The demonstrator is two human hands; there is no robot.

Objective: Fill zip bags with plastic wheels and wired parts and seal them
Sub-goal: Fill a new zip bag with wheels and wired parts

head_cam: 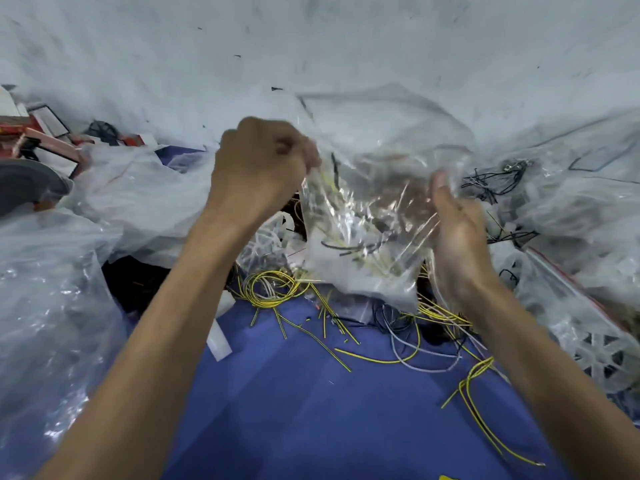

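Note:
A clear zip bag (367, 216) hangs in the air in the middle of the view, with yellow and black wires inside it. My left hand (256, 171) grips the bag's upper left corner with curled fingers. My right hand (453, 230) holds the bag's right side, thumb up against the plastic, its fingers partly hidden behind the bag. Loose yellow and grey wires (273, 289) lie on the blue cloth (311, 410) below the bag. White plastic wheels (599, 355) sit inside a bag at the right.
Large crumpled plastic bags (52, 306) pile up at the left and right (571, 202). Black wired parts (491, 181) lie in plastic at the right. Red and white boxes (45, 136) stand at the far left. A white wall (311, 46) closes the back.

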